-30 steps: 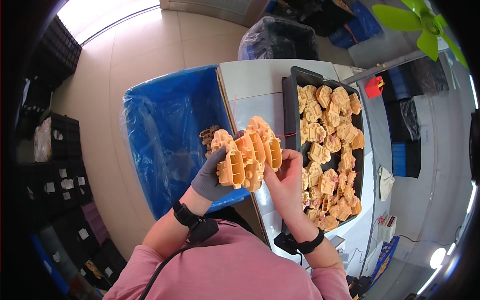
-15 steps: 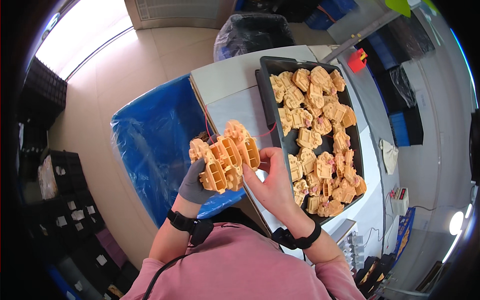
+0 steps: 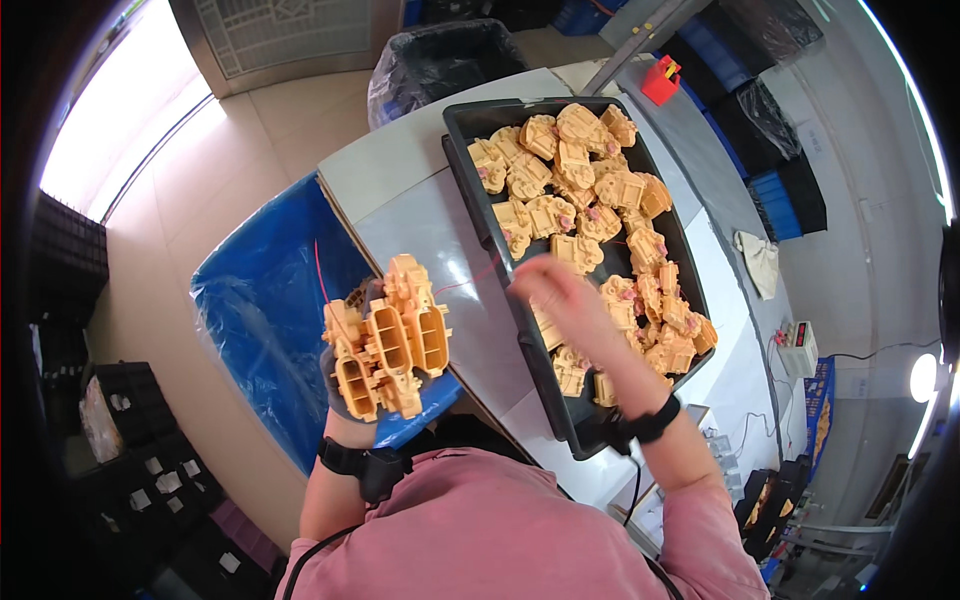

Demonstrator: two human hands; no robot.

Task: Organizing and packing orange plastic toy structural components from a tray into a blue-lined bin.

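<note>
Above the edge of a blue bin, my left hand (image 3: pixel 334 390), in a grey glove, is closed around a cluster of tan plastic housings (image 3: pixel 388 340). They stand side by side, with their long slotted openings toward me and thin red strands trailing from them. My bare right hand (image 3: pixel 565 303) hangs over the left part of a black tray (image 3: pixel 548 392), its fingers smeared by motion. Whether anything is in it I cannot make out. Many similar tan housings (image 3: pixel 575 250) lie piled in the tray, some with pinkish bits on them.
The blue plastic-lined bin (image 3: pixel 255 290) stands left of the white table (image 3: pixel 400 210). A black lined bin (image 3: pixel 440 60) is beyond the table. At right are a red holder (image 3: pixel 660 80), a white cloth (image 3: pixel 757 263) and a small display box (image 3: pixel 797 350). Dark crates (image 3: pixel 130 430) stand at left.
My right hand has left the housings in my left hand and moved right, over the tray. My left hand with the cluster has shifted slightly left and down in the view, which has also shifted.
</note>
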